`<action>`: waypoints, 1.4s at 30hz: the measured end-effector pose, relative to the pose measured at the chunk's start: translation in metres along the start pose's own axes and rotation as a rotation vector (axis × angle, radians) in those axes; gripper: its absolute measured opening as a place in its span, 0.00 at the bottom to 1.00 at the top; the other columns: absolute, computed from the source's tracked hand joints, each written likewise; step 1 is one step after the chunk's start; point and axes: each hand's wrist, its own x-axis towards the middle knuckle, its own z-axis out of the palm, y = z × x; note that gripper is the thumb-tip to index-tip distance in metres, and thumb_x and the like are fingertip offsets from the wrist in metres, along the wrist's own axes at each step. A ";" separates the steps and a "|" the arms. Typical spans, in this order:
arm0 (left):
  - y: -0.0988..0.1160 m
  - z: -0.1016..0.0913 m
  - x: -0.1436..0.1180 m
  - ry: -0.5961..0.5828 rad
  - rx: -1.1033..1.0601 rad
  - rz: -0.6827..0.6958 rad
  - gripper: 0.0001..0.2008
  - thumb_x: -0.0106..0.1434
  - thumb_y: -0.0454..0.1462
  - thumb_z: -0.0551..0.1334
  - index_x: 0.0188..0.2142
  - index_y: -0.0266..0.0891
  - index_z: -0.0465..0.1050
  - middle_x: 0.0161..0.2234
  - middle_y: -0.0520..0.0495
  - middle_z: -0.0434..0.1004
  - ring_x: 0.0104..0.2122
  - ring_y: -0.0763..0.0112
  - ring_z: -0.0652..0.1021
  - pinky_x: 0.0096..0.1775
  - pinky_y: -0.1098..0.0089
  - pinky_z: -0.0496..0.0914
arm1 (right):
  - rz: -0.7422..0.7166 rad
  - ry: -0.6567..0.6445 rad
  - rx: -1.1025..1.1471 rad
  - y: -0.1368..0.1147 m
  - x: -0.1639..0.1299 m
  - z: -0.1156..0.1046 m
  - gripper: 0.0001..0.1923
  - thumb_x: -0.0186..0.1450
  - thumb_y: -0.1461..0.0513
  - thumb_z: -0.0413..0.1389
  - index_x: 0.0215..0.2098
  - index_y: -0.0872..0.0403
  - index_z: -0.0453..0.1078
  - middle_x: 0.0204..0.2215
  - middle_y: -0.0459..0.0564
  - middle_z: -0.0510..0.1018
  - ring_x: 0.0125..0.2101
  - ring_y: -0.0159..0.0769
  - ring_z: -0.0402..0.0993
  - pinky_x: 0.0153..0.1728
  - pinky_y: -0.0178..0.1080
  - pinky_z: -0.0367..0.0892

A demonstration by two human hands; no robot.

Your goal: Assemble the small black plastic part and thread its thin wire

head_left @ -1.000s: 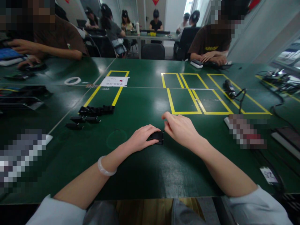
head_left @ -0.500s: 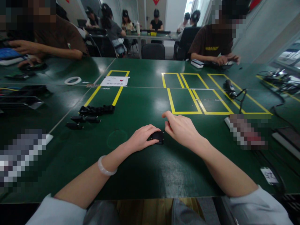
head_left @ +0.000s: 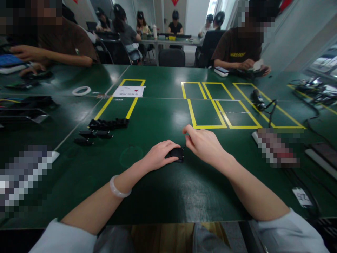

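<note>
A small black part [head_left: 176, 154] lies flat on the green table [head_left: 163, 196], close to the near edge. The left hand [head_left: 159, 154] rests on top of the black part, fingers curled over its left side and pressing it down. The right hand [head_left: 204, 144] is just right of the black part, its fingers pinched together near the part's top right corner; I cannot tell if they touch it. Far to the left of the black part sits a pile of black parts [head_left: 101, 128]. Behind the black part are yellow tape boxes [head_left: 207, 112].
</note>
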 end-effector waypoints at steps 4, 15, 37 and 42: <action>0.000 0.000 0.000 0.001 -0.005 0.004 0.18 0.65 0.44 0.59 0.53 0.44 0.65 0.48 0.44 0.70 0.47 0.61 0.72 0.50 0.61 0.67 | -0.008 -0.015 -0.034 0.001 0.000 0.000 0.17 0.71 0.55 0.38 0.39 0.53 0.65 0.26 0.47 0.78 0.27 0.33 0.73 0.25 0.35 0.47; 0.000 0.000 0.000 0.015 -0.026 0.006 0.18 0.64 0.44 0.59 0.52 0.44 0.66 0.48 0.44 0.70 0.47 0.61 0.72 0.50 0.61 0.67 | 0.015 -0.001 0.007 0.002 0.001 0.000 0.13 0.68 0.62 0.41 0.45 0.53 0.63 0.29 0.46 0.79 0.27 0.31 0.73 0.26 0.34 0.49; 0.000 0.000 0.000 -0.001 -0.001 0.010 0.18 0.65 0.44 0.58 0.53 0.44 0.65 0.48 0.44 0.69 0.48 0.61 0.72 0.50 0.61 0.67 | 0.024 -0.001 -0.089 0.002 0.001 0.002 0.18 0.71 0.55 0.37 0.36 0.53 0.66 0.25 0.48 0.77 0.25 0.32 0.72 0.24 0.35 0.45; 0.000 0.000 -0.001 -0.006 0.001 -0.001 0.18 0.65 0.44 0.58 0.53 0.44 0.65 0.48 0.44 0.69 0.47 0.61 0.72 0.50 0.61 0.67 | 0.033 -0.019 -0.067 0.000 0.001 0.002 0.14 0.69 0.62 0.38 0.43 0.53 0.65 0.27 0.48 0.79 0.26 0.32 0.73 0.25 0.35 0.47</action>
